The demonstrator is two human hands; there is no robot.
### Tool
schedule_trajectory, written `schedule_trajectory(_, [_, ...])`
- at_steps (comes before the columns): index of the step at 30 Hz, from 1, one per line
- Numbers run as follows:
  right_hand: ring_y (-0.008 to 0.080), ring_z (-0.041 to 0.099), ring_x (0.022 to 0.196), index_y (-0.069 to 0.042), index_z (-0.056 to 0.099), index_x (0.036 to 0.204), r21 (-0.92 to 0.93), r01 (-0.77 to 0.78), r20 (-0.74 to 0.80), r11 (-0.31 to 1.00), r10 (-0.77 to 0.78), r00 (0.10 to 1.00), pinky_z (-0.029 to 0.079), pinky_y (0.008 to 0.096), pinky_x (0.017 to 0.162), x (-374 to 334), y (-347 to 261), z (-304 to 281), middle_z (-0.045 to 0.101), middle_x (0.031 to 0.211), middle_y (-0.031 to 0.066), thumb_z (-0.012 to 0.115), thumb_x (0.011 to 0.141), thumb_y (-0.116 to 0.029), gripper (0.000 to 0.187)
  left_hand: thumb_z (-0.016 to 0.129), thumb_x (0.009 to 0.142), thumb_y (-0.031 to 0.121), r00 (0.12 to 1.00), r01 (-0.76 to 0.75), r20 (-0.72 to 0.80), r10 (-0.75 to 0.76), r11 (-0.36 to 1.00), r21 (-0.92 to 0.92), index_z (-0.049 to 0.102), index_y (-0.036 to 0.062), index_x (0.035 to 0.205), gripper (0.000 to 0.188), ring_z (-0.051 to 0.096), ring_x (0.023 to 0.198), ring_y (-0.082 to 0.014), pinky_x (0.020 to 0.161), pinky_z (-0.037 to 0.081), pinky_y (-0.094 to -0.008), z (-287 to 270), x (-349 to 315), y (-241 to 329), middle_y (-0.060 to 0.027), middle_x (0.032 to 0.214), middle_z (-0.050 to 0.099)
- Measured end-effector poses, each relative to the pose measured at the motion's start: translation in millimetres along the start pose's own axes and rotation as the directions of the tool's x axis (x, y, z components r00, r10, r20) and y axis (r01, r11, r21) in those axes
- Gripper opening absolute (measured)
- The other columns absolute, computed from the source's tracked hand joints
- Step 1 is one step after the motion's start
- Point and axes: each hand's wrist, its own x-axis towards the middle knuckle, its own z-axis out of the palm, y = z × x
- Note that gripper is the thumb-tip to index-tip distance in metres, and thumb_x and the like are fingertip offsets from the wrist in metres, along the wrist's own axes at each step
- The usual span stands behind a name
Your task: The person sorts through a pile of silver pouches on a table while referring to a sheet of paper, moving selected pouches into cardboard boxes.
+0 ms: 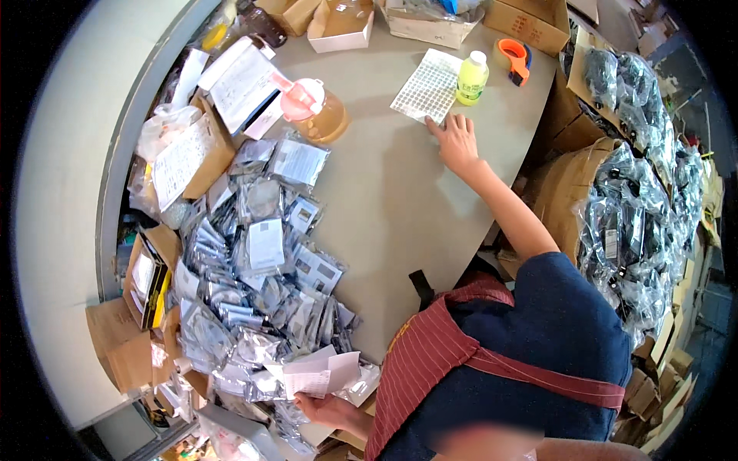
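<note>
My right hand [457, 144] reaches across the table [384, 230] to the near edge of a white sheet of small round stickers [430, 86]. Its fingertips rest at that edge, spread apart, just below a bottle of yellow-green liquid [472, 79] with a white cap. At the lower left, my left hand [327, 410] is closed on folded white paper leaflets [321, 374]. These are held over the near end of a big heap of clear-bagged packets [265, 246]. Part of the left forearm is hidden behind my striped red apron [421, 349].
A jug of amber liquid with a pink lid [323, 115] stands beyond the heap. An orange tape dispenser [515, 60] lies at the far right. Open cartons [340, 27] line the back edge. Boxes of plastic-wrapped dark items [626, 230] crowd the right.
</note>
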Motion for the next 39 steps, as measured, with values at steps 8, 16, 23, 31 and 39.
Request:
schedule_trajectory(8, [0.0296, 0.047, 0.103, -0.012, 0.06, 0.121, 0.278, -0.132, 0.004, 0.951, 0.137, 0.991, 0.036, 0.0431, 0.093, -25.7, -14.8, -13.0, 0.052, 0.105, 0.0116, 0.056, 0.073, 0.001, 0.05, 0.05, 0.1, 0.025, 0.996, -0.03, 0.084, 0.019, 0.991, 0.132, 0.051, -0.0027, 0.116, 0.032, 0.056, 0.107, -0.0262, 0.091, 0.045, -0.0388, 61.0, -5.7, -0.5, -0.0168, 0.114, 0.057])
schedule_trajectory(16, [0.0274, 0.051, 0.094, -0.009, 0.057, 0.087, 0.667, 0.141, 0.065, 0.732, -0.245, 0.967, 0.037, 0.0418, 0.088, -65.1, -89.2, -34.9, 0.052, 0.089, 0.0092, 0.06, 0.075, -0.009, 0.012, 0.052, 0.099, 0.024, 0.994, 0.029, 0.1, -0.047, 0.983, 0.183, 0.05, -0.004, 0.118, 0.034, 0.057, 0.109, -0.0273, 0.092, 0.046, -0.038, 97.6, -21.1, -16.7, -0.0192, 0.119, 0.057])
schedule_trajectory(23, [0.0268, 0.053, 0.084, -0.008, 0.054, 0.072, 0.804, 0.412, -0.139, 0.428, -0.539, 0.831, 0.037, 0.0414, 0.089, -90.5, -161.4, -37.1, 0.053, 0.076, 0.0083, 0.064, 0.071, -0.017, 0.013, 0.057, 0.096, 0.026, 0.996, 0.023, 0.085, -0.036, 0.987, 0.157, 0.053, -0.0033, 0.124, 0.041, 0.055, 0.112, -0.0277, 0.096, 0.044, -0.0408, 84.2, -29.9, -13.1, -0.0167, 0.124, 0.057])
schedule_trajectory(31, [0.0257, 0.053, 0.083, -0.008, 0.056, 0.074, 0.824, 0.485, -0.191, 0.293, -0.662, 0.725, 0.038, 0.0416, 0.088, -116.4, -230.3, -42.8, 0.053, 0.077, 0.0068, 0.068, 0.077, -0.021, 0.018, 0.055, 0.097, 0.025, 0.998, -0.014, 0.055, 0.014, 1.0, -0.011, 0.051, -0.001, 0.127, 0.04, 0.054, 0.113, -0.027, 0.096, 0.043, -0.0411, 37.5, -33.6, -11.2, -0.0157, 0.126, 0.056])
schedule_trajectory(39, [0.0351, 0.035, 0.133, -0.009, 0.04, 0.141, 0.624, 0.693, -0.133, 0.361, -0.825, 0.55, 0.011, 0.066, 0.111, -127.2, -267.7, -46.2, 0.036, 0.146, 0.0181, 0.07, 0.078, -0.027, 0.071, 0.053, 0.098, 0.022, 0.999, -0.005, 0.043, 0.012, 0.986, -0.165, 0.05, -0.0016, 0.126, 0.037, 0.055, 0.111, -0.0264, 0.094, 0.045, -0.0407, -17.7, -19.3, -19.4, -0.0153, 0.123, 0.057])
